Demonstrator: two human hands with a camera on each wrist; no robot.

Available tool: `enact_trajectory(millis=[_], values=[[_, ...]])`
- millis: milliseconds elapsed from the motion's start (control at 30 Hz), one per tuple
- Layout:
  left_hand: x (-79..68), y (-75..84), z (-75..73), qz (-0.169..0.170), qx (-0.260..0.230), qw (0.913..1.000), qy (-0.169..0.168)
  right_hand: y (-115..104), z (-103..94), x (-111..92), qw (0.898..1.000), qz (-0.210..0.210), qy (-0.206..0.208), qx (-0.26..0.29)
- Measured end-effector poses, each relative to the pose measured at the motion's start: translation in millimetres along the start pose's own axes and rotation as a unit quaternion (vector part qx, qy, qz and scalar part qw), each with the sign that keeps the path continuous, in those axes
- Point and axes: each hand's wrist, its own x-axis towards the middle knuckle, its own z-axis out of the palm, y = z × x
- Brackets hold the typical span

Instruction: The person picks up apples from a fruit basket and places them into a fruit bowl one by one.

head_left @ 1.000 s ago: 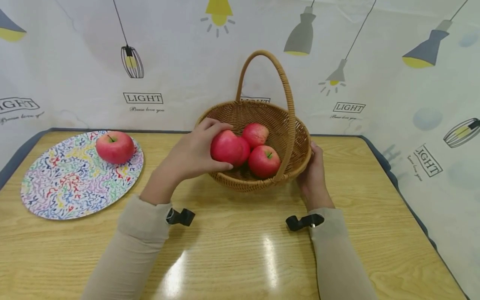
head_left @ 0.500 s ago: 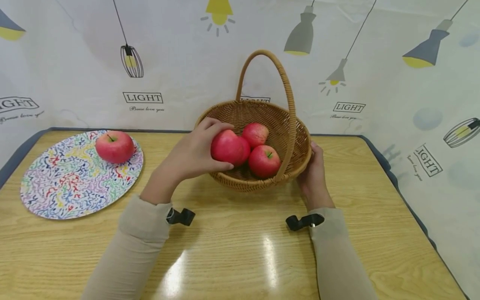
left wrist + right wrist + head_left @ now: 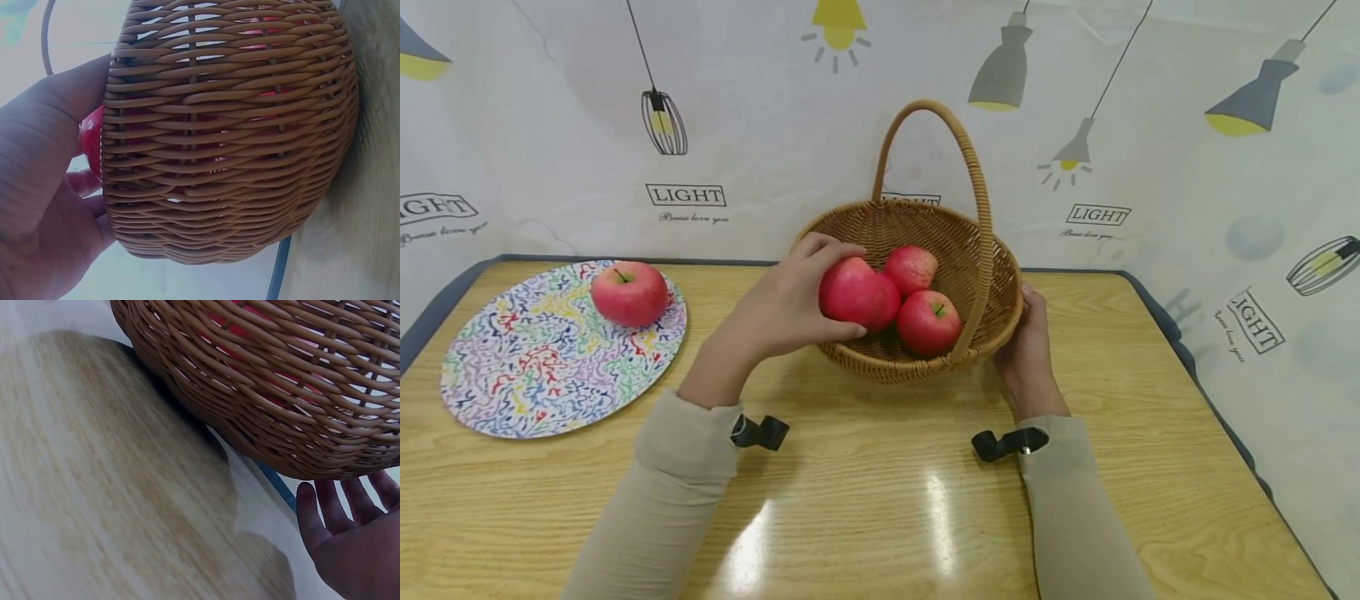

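My left hand [image 3: 786, 304] grips a red apple [image 3: 846, 292] at the left side of a brown wicker basket [image 3: 880, 367]. Its thumb lies in front of the apple and its fingers reach over behind. Against that apple sits another red one, partly hidden. Two more apples lie inside, one at the back [image 3: 912, 268] and one in front with a green stem [image 3: 928, 323]. Along the basket's right outer side rests my right hand [image 3: 1030, 358]. In the right wrist view its fingers [image 3: 332, 512] are fairly straight and touch the woven wall.
On the left of the wooden table [image 3: 865, 500] lies a round board [image 3: 542, 375] with colourful squiggles. One red apple [image 3: 629, 295] stands near its back right edge. The basket handle [image 3: 973, 183] arches high. A lamp-printed backdrop [image 3: 775, 125] rises behind the table.
My left hand and the apple in it have shifted very slightly to the left. The right hand and the basket stay where they were.
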Motion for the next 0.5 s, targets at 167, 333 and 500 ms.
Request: enact_trajectory(millis=[167,333,500], values=[[-0.4,0.7,-1.1,0.002,-0.006,1.0,0.001,0.1,-0.3,0.2,1.0,0.001,-0.002,-0.002],[-0.8,0.7,-1.6,0.001,-0.011,0.9999,0.005,0.0,-0.6,-1.1,1.0,0.005,-0.004,-0.01],[-0.6,-0.1,-1.8,0.003,-0.01,0.9999,0.009,-0.3,-0.9,-1.6,1.0,0.001,-0.008,-0.01]])
